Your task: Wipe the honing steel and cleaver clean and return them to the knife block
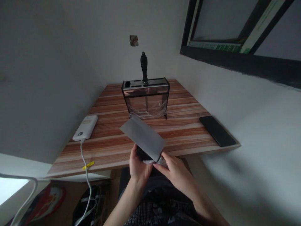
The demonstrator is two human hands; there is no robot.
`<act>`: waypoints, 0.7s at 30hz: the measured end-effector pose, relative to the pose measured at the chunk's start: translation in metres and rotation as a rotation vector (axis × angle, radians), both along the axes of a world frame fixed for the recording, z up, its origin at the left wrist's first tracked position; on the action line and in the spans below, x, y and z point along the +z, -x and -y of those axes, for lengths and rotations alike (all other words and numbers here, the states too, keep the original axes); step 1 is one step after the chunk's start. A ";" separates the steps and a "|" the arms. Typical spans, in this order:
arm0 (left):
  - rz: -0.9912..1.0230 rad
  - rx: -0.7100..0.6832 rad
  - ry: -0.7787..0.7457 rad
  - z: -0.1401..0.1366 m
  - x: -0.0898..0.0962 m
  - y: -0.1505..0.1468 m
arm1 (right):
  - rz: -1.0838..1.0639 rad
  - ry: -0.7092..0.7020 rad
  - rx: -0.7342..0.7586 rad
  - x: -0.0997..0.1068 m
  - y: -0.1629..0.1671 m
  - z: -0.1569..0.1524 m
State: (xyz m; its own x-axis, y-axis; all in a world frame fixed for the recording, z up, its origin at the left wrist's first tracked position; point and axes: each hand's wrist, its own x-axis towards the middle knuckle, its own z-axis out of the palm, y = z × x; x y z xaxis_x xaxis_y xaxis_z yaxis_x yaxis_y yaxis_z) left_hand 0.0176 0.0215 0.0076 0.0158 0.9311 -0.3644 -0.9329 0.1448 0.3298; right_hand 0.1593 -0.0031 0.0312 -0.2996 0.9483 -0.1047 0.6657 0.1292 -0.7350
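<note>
A broad, flat grey blade, apparently a cleaver (144, 136), slants up and to the left above the table's near edge. My right hand (177, 171) is closed at its lower right end, with the fingers covering most of what they grip. Under the blade, my left hand (138, 166) closes around something black (143, 155) with a pale edge below it; its kind cannot be made out. Beyond the blade stands a clear-sided knife holder (147, 103) with dark edges and slots on top. A black-handled tool, perhaps a sharpening steel (144, 67), stands upright in it.
The wood-grain table (105, 153) meets walls at the back and right. A white power bank (86, 127) lies at left, its cable (86, 169) hanging over the front edge past a yellow strip (88, 165). A black phone (217, 130) lies at right, below a dark window frame (235, 59).
</note>
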 end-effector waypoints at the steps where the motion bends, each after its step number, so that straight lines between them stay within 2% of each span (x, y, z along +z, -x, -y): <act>1: 0.007 -0.004 0.000 0.000 0.001 0.001 | -0.031 0.040 0.021 -0.001 -0.002 0.000; 3: 0.021 -0.002 0.012 0.001 0.004 0.003 | -0.085 0.134 0.048 -0.002 -0.006 0.001; 5: 0.029 0.004 0.037 0.002 0.006 0.005 | -0.104 0.165 0.032 -0.003 -0.008 0.001; 9: -0.003 0.039 0.059 0.003 0.009 0.008 | -0.028 0.051 -0.034 -0.007 -0.006 0.002; 13: -0.111 0.106 0.030 0.000 0.007 0.019 | 0.153 -0.085 -0.109 -0.014 -0.001 0.001; 16: -0.315 0.178 -0.101 -0.002 0.003 0.033 | 0.240 -0.134 -0.127 -0.019 0.001 0.000; 19: -0.716 0.325 -0.289 0.002 -0.002 0.042 | 0.269 -0.154 -0.132 -0.020 0.002 -0.001; 21: -0.939 0.409 -0.364 0.008 -0.004 0.044 | 0.260 -0.152 -0.127 -0.019 0.003 -0.002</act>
State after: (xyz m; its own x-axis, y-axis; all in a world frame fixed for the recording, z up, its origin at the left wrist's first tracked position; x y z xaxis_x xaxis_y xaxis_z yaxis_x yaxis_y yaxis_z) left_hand -0.0267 0.0133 0.0033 -0.4607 0.8573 0.2296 -0.2417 -0.3701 0.8970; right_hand 0.1563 -0.0008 0.0122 -0.1595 0.9871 -0.0164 0.8465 0.1282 -0.5167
